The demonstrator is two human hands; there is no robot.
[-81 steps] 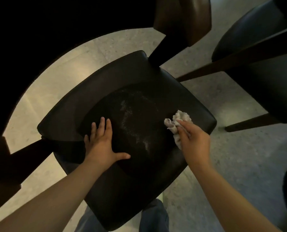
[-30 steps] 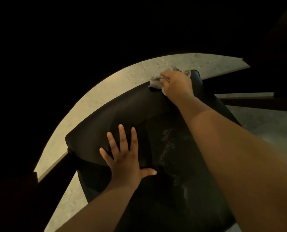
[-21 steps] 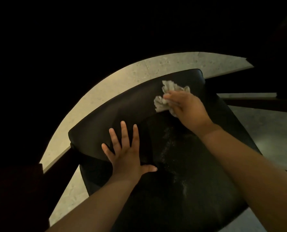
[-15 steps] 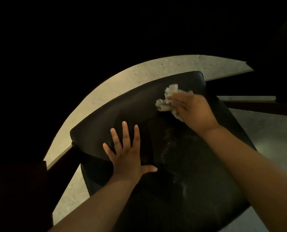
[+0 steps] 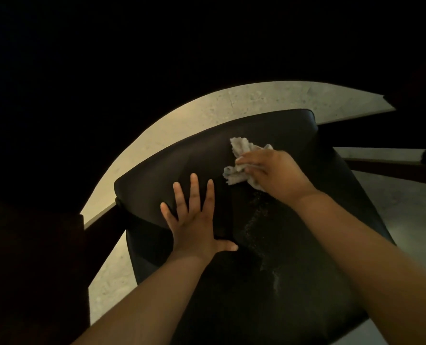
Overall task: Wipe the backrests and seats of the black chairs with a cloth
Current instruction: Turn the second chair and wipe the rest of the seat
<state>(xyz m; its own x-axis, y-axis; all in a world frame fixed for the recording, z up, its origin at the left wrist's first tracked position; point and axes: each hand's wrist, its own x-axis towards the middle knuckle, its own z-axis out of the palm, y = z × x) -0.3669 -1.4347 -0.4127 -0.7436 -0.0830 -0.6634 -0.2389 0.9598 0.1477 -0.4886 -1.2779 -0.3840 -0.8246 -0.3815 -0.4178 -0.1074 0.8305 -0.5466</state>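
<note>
Under the right grip (image 5: 274,173), a bunched cloth (image 5: 241,155) is held on the black chair (image 5: 311,275). Beside it, the left grip (image 5: 194,226) lies flat, wide open. Specks (image 5: 254,220) nearby may get missed because the cloth is small.

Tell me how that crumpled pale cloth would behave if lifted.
Probably floppy: the crumpled pale cloth bunches in folds under the right hand. Likely light: fingers alone hold it. May slide easily over the smooth black chair.
</note>
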